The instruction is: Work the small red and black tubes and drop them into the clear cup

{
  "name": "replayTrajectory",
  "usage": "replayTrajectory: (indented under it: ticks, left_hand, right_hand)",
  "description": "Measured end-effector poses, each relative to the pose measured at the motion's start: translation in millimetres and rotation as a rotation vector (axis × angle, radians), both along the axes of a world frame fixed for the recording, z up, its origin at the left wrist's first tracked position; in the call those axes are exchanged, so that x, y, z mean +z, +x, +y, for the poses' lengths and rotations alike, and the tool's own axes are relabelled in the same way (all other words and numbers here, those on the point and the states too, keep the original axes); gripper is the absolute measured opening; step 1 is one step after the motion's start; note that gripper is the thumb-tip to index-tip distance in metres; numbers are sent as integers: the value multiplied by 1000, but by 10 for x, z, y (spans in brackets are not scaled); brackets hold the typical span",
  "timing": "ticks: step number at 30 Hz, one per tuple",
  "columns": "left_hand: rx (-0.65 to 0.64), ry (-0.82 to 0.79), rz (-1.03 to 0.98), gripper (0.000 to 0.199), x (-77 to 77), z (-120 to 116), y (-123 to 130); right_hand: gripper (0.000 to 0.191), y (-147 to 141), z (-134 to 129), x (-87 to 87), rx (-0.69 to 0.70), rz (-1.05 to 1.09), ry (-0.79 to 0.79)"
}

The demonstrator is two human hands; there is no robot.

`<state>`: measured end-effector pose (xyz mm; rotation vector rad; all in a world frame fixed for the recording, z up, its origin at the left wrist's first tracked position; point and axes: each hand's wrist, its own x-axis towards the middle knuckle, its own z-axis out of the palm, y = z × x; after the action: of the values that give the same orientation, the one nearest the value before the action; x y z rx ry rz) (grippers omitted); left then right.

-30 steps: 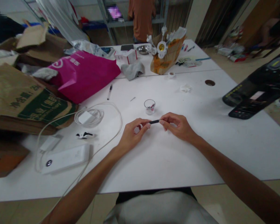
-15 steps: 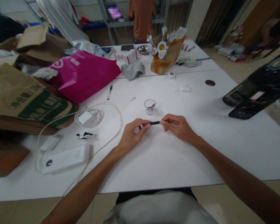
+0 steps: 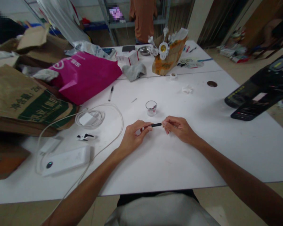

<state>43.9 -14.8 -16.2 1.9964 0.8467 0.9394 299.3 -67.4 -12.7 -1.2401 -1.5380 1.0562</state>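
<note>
A short, thin black stick-like piece (image 3: 156, 125) lies level between my two hands, just above the white table (image 3: 165, 169). My left hand (image 3: 137, 134) pinches its left end between thumb and fingers. At the other end, the fingertips of my right hand (image 3: 176, 126) are closed in a pinch; a small pale bit shows where they meet the piece. Its exact kind cannot be made out. Just beyond my hands stands a small clear cup (image 3: 151, 108) with some pink and dark bits inside.
To the left lie a white power bank (image 3: 67, 160), coiled white cable (image 3: 90, 118), a black-and-white clip-like object (image 3: 85, 137) and a pen (image 3: 111, 93). A magenta bag (image 3: 84, 73) stands behind. On the right are a black bottle (image 3: 252, 83) and a leaning phone (image 3: 259, 105).
Both hands stay nearly in place. The fingers of my right hand have shifted slightly at the end of the black piece.
</note>
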Motion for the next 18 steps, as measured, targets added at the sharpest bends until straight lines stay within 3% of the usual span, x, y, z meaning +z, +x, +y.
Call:
replayTrajectory:
  ticks: [11, 18]
  left_hand:
    - [2, -20, -40, 26, 15, -17, 13]
    - [69, -23, -82, 29, 5, 29, -7]
  right_hand:
    - [42, -77, 56, -27, -106, 175, 41]
    - [37, -47, 238, 211, -267, 34, 263]
